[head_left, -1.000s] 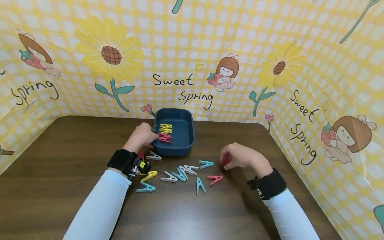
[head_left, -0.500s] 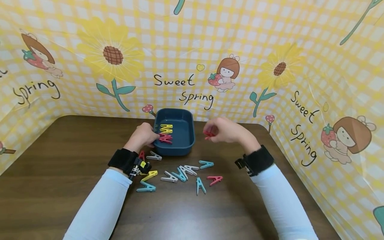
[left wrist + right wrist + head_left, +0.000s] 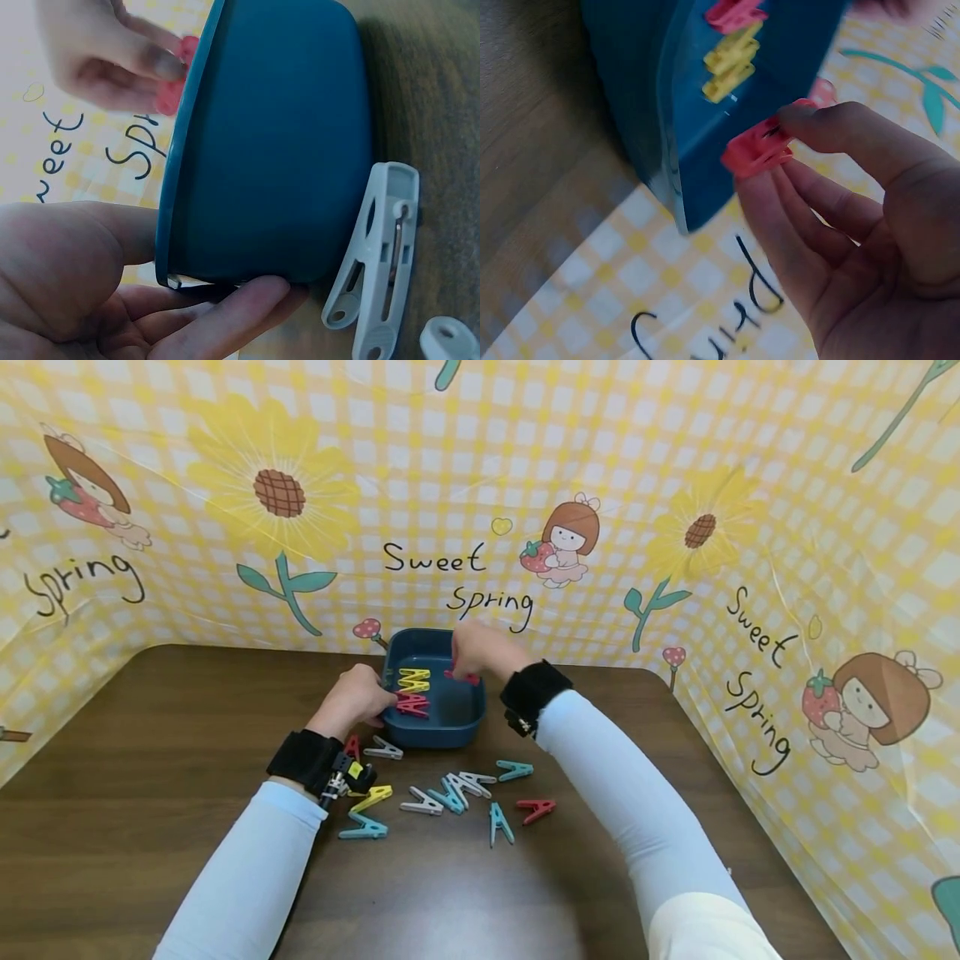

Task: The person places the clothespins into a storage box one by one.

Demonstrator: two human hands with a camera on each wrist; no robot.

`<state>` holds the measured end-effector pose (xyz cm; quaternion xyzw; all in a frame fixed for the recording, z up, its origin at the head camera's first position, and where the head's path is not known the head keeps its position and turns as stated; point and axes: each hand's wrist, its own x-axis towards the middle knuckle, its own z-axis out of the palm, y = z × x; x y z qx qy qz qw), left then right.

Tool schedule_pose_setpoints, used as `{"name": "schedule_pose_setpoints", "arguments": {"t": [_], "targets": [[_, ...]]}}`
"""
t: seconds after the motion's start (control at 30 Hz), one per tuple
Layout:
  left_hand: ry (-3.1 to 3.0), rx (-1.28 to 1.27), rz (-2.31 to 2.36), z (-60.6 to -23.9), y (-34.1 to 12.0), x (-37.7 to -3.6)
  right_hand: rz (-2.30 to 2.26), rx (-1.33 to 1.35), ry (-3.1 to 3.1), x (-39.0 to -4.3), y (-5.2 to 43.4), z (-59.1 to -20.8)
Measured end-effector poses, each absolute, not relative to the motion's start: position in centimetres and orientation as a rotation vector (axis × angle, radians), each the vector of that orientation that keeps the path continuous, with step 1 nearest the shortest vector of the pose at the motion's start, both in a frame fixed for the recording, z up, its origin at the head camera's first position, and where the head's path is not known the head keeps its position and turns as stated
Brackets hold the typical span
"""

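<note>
- Hands first: your right hand (image 3: pixel 480 647) pinches a red clothespin (image 3: pixel 759 148) between thumb and fingertips, the other fingers loosely curled beneath it.
- That red clothespin sits over the far rim of the blue tub (image 3: pixel 467 720), above its inside.
- Your left hand (image 3: pixel 356 696) grips the tub's near left rim, thumb over the edge and fingers under the wall, as the left wrist view shows.
- The tub stands on the brown table (image 3: pixel 150 777), near the back edge.
- Inside the tub, yellow clothespins (image 3: pixel 414 679) lie in a row with red clothespins (image 3: pixel 412 704) just beside them, toward you.
- A white clothespin (image 3: pixel 383 749) lies on the table just beside the tub's near wall.
- Loose clothespins in teal, white, yellow and red lie scattered on the table between your forearms, among them a teal clothespin (image 3: pixel 514 769) and a single red one (image 3: pixel 537 809).
</note>
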<state>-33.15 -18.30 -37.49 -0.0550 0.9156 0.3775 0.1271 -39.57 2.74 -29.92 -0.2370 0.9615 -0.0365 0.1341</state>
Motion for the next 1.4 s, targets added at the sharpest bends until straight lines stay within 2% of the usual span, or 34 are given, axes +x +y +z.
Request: {"name": "schedule_pose_setpoints", "arguments": {"t": [0.2, 0.27, 0.47, 0.5, 0.67, 1.0, 1.03, 1.23, 1.3, 1.4], "targets": [[2.669, -0.163, 1.093, -37.5, -18.0, -33.2, 0.171, -0.715, 2.720, -41.1, -0.1, -31.8], [2.669, -0.156, 1.090, -37.4, -18.0, -33.1, 0.160, -0.705, 2.717, -43.0, -0.7, -33.5], [2.663, -0.144, 1.103, -36.9, -17.6, -33.0, 0.058, -0.578, 2.735, -44.5, -1.5, -35.4], [2.665, -0.144, 1.100, -36.8, -17.5, -33.0, 0.058, -0.551, 2.740, -43.4, -1.5, -34.5], [2.663, -0.145, 1.088, -36.6, -17.4, -33.0, -0.035, -0.440, 2.740, -43.7, -1.4, -35.0], [2.648, -0.170, 1.078, -36.7, -17.6, -33.0, -0.186, -0.430, 2.660, -40.9, -1.6, -33.0], [2.648, -0.170, 1.077, -36.7, -17.6, -33.0, -0.195, -0.421, 2.652, -41.6, -1.7, -33.4], [2.666, -0.165, 1.068, -36.7, -18.1, -33.1, -0.226, -0.547, 2.691, -42.3, -1.4, -32.9], [2.665, -0.161, 1.063, -36.8, -18.2, -33.1, -0.237, -0.630, 2.737, -41.1, -0.7, -32.0], [2.651, -0.157, 1.062, -37.0, -18.3, -33.0, -0.271, -0.723, 2.801, -41.0, 0.4, -31.9]]}}
